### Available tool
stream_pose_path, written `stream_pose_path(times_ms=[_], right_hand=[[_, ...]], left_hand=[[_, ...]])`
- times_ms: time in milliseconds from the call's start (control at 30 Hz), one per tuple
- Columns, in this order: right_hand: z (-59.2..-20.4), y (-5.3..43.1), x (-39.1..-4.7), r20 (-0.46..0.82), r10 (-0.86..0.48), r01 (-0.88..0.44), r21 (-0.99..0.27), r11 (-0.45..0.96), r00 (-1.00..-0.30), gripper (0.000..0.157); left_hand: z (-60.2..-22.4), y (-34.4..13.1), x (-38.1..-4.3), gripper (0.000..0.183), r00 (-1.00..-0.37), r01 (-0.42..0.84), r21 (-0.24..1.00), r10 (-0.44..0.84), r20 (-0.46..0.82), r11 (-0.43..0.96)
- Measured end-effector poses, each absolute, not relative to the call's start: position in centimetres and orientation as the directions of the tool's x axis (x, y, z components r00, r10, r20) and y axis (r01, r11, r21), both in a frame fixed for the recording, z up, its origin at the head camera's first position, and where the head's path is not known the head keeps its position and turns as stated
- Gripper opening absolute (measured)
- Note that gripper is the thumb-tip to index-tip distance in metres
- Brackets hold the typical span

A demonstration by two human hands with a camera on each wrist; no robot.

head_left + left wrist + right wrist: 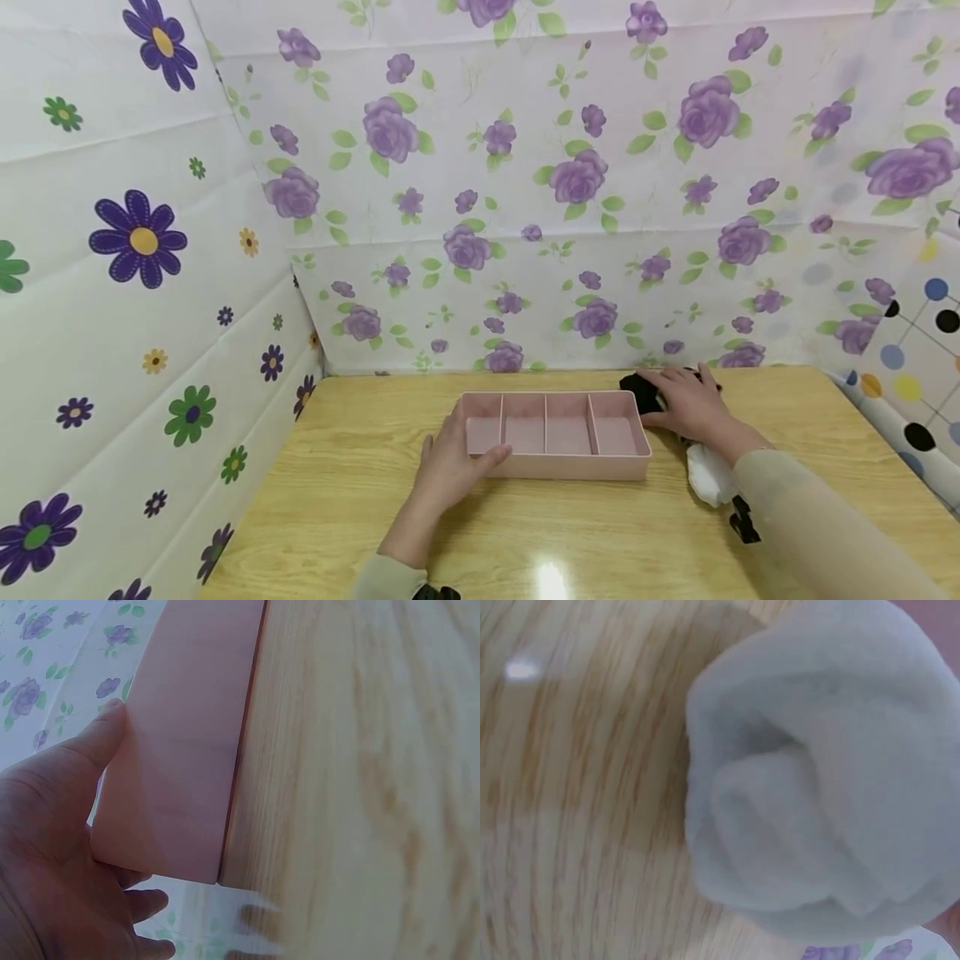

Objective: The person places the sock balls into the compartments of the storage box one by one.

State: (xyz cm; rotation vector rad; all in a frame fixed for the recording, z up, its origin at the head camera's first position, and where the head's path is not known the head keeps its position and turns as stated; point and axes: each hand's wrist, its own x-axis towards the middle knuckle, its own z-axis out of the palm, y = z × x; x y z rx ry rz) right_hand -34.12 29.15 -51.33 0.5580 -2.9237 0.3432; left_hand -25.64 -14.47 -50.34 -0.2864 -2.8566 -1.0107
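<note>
A pink divided box (566,467) with several compartments lies lengthwise on the table. My left hand (448,467) rests at its left end, thumb laid along the front rim and fingers beside the end wall. In the left wrist view the thumb of the left hand (56,832) touches the rim, and the lower fingers spread past the box's end. Beyond the box's right end, my right hand (692,406) lies spread over a black cloth bundle (636,388), partly covering it. A white rolled cloth (708,477) sits below the right wrist; the white cloth (795,817) fills much of the right wrist view, hiding most of the hand.
The wooden table (615,533) meets a purple-flowered sheet (480,208) at its back edge. A daisy-patterned sheet (150,333) stands on the left, and a dotted sheet (915,358) on the right.
</note>
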Motion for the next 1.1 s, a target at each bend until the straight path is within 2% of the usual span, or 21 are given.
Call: stream_pose_path(times_ms=[667,833,1100], right_hand=[[-51.6,29.5,-34.1,0.193,-0.260,-0.310,-0.304,0.901,-0.946,0.082],[-51.3,30.1,-33.7,0.219,-0.234,-0.298,-0.337,0.893,-0.947,0.084],[-50.4,30.3,-33.0,0.271,-0.219,-0.317,-0.406,0.857,-0.937,0.077]], left_hand=[[-50.4,-14.7,-25.6,0.118,-0.977,0.211,0.630,0.150,0.149,0.748],[-50.6,-14.6,-25.8,0.118,-0.978,0.208,0.634,0.151,0.143,0.745],[-50.7,-14.7,-25.8,0.120,-0.981,0.196,0.629,0.145,0.132,0.752]])
